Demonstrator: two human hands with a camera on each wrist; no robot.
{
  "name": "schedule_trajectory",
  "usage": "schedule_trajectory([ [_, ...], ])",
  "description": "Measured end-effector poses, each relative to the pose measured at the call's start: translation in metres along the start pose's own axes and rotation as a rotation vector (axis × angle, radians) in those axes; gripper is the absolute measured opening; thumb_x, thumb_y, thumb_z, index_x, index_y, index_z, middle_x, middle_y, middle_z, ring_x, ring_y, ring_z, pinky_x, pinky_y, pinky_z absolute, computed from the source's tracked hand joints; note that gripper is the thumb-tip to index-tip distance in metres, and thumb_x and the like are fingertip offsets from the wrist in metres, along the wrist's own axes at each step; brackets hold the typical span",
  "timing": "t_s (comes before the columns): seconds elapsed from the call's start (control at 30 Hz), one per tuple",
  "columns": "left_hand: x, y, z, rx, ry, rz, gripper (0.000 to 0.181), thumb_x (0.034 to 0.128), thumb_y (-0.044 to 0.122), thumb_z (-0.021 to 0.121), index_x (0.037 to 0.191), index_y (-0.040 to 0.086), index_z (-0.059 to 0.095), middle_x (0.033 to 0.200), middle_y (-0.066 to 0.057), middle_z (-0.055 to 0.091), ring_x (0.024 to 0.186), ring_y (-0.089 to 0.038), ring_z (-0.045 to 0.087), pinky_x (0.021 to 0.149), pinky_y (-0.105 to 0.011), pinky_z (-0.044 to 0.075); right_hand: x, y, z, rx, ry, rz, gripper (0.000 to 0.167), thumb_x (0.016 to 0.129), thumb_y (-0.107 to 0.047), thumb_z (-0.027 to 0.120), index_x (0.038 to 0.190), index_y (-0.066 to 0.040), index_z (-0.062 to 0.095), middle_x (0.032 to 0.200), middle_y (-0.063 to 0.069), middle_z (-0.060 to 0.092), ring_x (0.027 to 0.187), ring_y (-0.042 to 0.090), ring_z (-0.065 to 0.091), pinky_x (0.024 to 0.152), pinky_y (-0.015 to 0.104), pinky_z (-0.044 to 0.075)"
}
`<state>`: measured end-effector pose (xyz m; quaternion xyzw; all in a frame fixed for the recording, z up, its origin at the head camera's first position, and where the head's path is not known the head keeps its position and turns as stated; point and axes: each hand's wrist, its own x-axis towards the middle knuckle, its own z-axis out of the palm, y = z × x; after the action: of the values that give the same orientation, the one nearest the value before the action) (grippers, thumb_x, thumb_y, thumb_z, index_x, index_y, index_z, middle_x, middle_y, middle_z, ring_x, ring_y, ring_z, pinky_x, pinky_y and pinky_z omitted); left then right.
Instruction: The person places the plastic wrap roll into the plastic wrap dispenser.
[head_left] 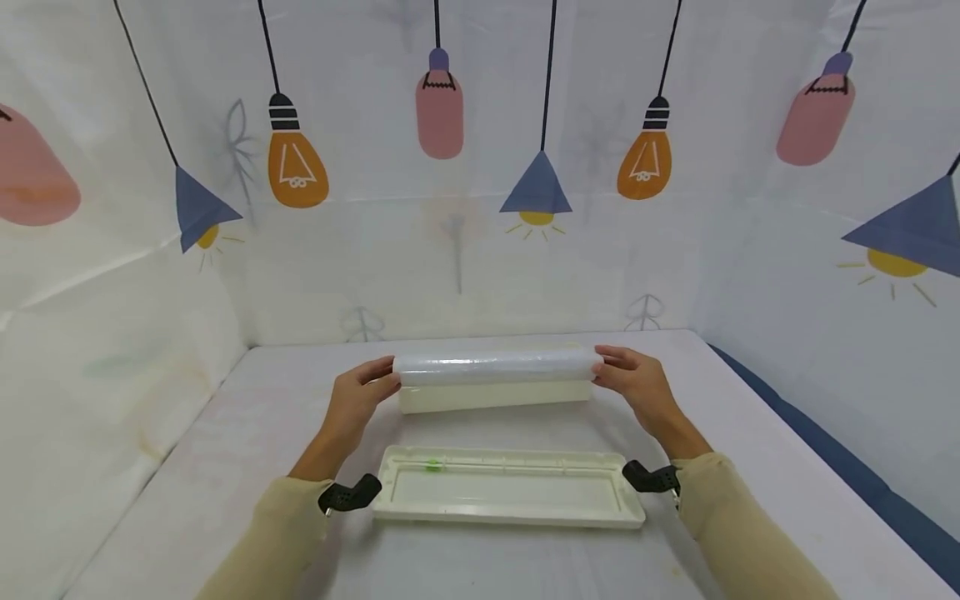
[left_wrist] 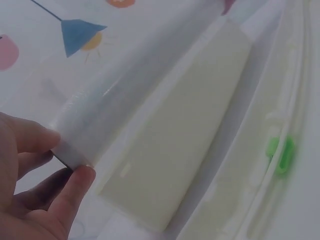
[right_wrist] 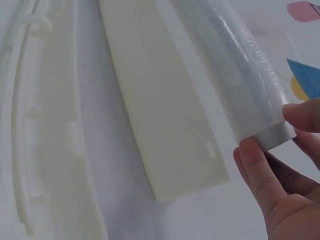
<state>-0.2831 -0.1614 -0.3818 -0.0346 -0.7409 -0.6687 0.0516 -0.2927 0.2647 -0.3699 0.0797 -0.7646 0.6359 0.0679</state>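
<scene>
A roll of plastic wrap spans the gap between my two hands, lying level over a long cream box. My left hand pinches its left end; in the left wrist view, thumb and fingers meet at the tube's rim. The other end sits in the grip of my right hand, with a grey core edge showing in the right wrist view. Nearer to me, the box's cream lid lies inside up on the table. A green slider sits on the lid's rail.
A white cloth covers the table. Behind it hangs a white curtain printed with lamps and bulbs. Dark blue fabric shows past the table's right edge. Each wrist wears a black strap.
</scene>
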Motion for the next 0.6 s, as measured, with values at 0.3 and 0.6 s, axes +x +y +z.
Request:
schedule_trajectory([
  [0.3, 0.001, 0.002, 0.000, 0.064, -0.001, -0.010, 0.054, 0.0977, 0.014, 0.066, 0.147, 0.001, 0.049, 0.141, -0.018, 0.056, 0.124, -0.029, 0.056, 0.107, -0.043, 0.043, 0.006, 0.003, 0.002, 0.019, 0.025, -0.003, 0.052, 0.097, -0.014, 0.069, 0.139, 0.010, 0.051, 0.135, 0.030, 0.054, 0.098, 0.009, 0.067, 0.088, 0.025, 0.055],
  [0.6, 0.007, 0.011, 0.000, 0.052, -0.004, -0.033, 0.053, 0.0982, 0.015, 0.065, 0.146, -0.001, 0.048, 0.140, -0.020, 0.054, 0.122, -0.032, 0.059, 0.104, -0.039, 0.047, 0.017, 0.002, 0.005, 0.047, 0.042, -0.008, 0.051, 0.097, -0.012, 0.069, 0.137, 0.012, 0.051, 0.134, 0.029, 0.054, 0.094, 0.009, 0.069, 0.086, 0.025, 0.055],
])
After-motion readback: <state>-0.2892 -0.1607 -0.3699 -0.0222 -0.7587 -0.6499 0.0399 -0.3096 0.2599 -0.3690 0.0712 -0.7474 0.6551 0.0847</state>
